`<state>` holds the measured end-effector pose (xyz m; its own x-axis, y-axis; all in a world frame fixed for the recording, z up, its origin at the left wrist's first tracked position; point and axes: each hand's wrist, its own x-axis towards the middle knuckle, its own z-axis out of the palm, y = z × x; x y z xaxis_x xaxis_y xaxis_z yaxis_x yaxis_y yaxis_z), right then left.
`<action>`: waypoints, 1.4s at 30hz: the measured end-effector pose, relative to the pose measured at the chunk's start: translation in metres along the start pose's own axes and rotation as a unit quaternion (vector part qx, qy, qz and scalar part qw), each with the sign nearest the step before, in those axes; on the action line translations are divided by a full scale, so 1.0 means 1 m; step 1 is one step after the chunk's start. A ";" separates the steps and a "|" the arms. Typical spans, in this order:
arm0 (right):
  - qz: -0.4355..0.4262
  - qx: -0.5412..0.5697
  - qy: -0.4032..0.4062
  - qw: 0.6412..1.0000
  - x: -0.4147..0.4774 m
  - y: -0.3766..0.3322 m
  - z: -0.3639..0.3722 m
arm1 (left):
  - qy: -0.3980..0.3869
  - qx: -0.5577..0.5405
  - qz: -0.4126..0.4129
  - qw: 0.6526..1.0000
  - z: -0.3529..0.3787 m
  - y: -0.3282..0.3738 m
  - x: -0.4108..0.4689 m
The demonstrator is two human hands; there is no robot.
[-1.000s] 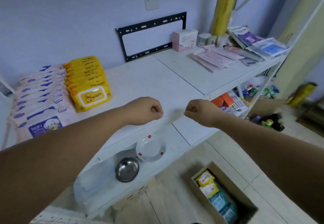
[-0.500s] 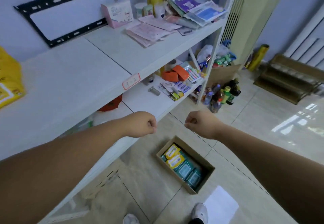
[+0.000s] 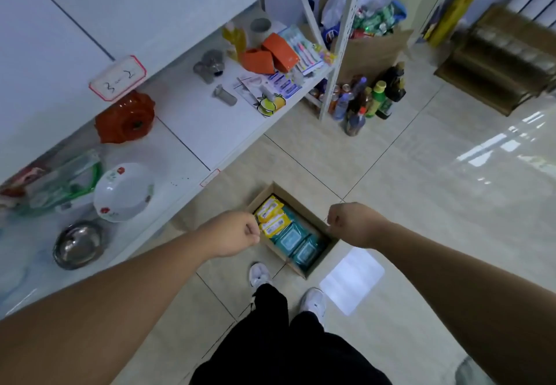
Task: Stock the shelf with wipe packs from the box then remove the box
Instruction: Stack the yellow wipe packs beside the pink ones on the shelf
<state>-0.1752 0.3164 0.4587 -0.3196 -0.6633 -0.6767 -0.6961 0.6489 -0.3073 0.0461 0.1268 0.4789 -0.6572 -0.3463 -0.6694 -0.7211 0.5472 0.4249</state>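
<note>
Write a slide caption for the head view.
Left hand and right hand, fisted and empty, above the box of wipe packs.

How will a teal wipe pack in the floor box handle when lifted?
The teal wipe packs look like soft film pouches, so one probably flexes when gripped. Their wrap looks glossy, perhaps slippery. They sit snugly in the cardboard box, so one may drag on neighbours.

Person is wearing black trousers [image 3: 285, 339], plain dark fabric, hanging loose at the legs. On the feet, is wearing white trainers: left shoe [image 3: 260, 274] and right shoe [image 3: 314, 300] both showing rounded toes and faint grey creasing. Forearms are showing bare all the way to left hand [image 3: 237, 234] and right hand [image 3: 352, 223], likewise uncovered.
</note>
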 end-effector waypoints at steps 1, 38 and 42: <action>-0.001 0.002 -0.004 1.000 0.012 0.003 0.007 | -0.004 -0.008 -0.009 1.000 0.005 -0.007 0.012; -0.142 -0.061 -0.041 0.987 0.509 0.096 0.393 | 0.036 0.081 -0.063 0.994 0.301 -0.265 0.510; -0.188 -0.067 0.012 0.980 0.532 0.102 0.417 | 0.068 0.169 -0.069 0.981 0.319 -0.274 0.520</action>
<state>-0.1482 0.1854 -0.2118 -0.0381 -0.8553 -0.5167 -0.8450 0.3036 -0.4402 -0.0275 0.0398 -0.1801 -0.5979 -0.5203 -0.6097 -0.7068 0.7010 0.0950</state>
